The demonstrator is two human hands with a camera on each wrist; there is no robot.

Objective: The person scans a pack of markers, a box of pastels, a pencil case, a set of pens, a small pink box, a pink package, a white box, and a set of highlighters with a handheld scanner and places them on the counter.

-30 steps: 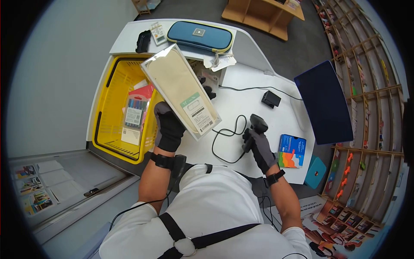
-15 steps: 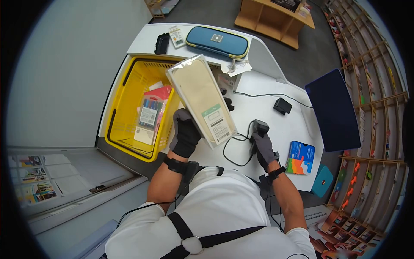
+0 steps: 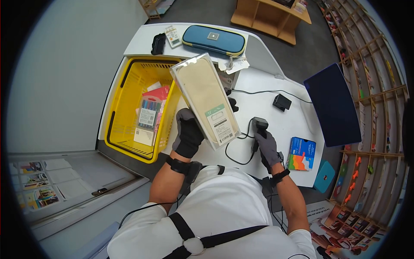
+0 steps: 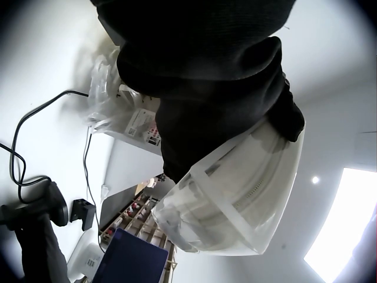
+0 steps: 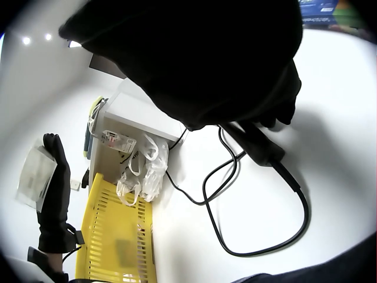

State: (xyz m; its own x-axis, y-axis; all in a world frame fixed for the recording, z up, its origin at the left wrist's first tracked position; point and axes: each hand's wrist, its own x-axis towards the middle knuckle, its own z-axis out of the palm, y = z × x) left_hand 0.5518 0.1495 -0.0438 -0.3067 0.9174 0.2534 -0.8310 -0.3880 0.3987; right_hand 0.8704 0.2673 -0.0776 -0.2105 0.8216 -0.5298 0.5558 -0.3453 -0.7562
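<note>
My gloved left hand (image 3: pixel 189 134) grips a clear plastic box (image 3: pixel 202 86) by its sides, with the thumb on the near side and fingertips showing past the far side. Inside the box lies a beige case, and a green-and-white label with a barcode (image 3: pixel 222 129) faces up at its lower end. In the left wrist view, the box's clear end (image 4: pixel 235 206) sticks out beyond the dark glove. My gloved right hand (image 3: pixel 268 149) holds a black barcode scanner (image 3: pixel 259 124), its head pointing away from my body, right of the box's labelled end. The scanner's handle (image 5: pixel 259 147) trails a cable.
A yellow basket (image 3: pixel 113 129) with a marker pack (image 3: pixel 148 114) stands at left. On the raised shelf lie a blue pencil case (image 3: pixel 215 39) and a calculator (image 3: pixel 174 38). At right are a monitor (image 3: pixel 332 105), a small black device (image 3: pixel 282 102) and a colourful box (image 3: pixel 302 153).
The head view has shifted. The box has come a little to the right, and the scanner has turned and moved slightly left, narrowing the gap between them. Both grips stay the same.
</note>
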